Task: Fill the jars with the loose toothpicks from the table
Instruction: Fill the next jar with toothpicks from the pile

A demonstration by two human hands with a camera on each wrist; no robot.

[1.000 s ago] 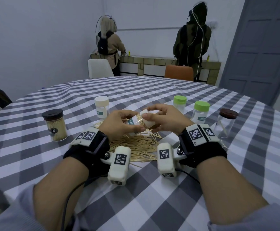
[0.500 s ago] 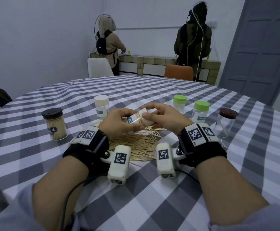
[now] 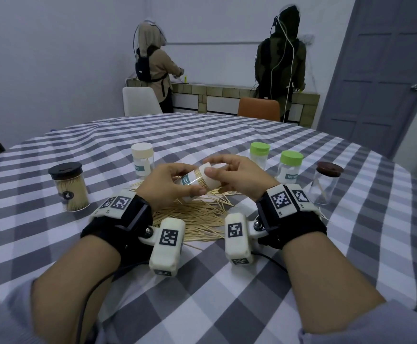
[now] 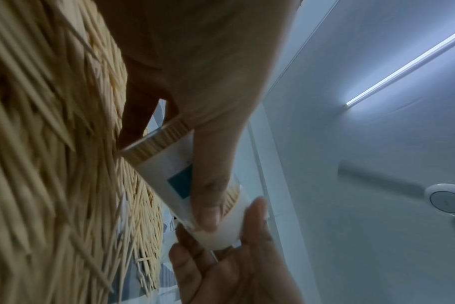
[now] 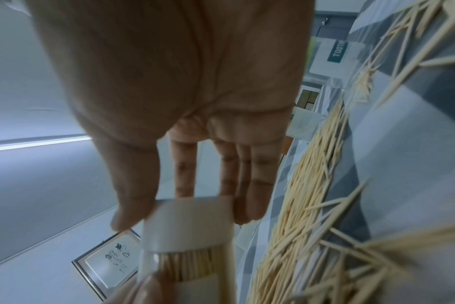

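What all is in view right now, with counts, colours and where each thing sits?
Held jar: 1, clear, cream cap, full of toothpicks, tilted between both hands.
Loose toothpicks: a pile, pale wood, on the cloth under the hands.
Cream-lid jar: 1, far left of centre.
Black-lid jar: 1, full, left.
Green-lid jars: 2, right of the hands.
Brown-lid jar: 1, nearly empty, far right.
Table: 1, grey-white checked cloth.
Chairs: 2, white and orange, beyond the table.
People: 2, backs turned, at the far counter.
Door: 1, grey, right.
Left hand: grips the jar body.
Right hand: holds the cap.

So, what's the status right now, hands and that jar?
Left hand grips the full jar. Right hand pinches its white cap. Loose toothpicks on the table below; nothing in the way.
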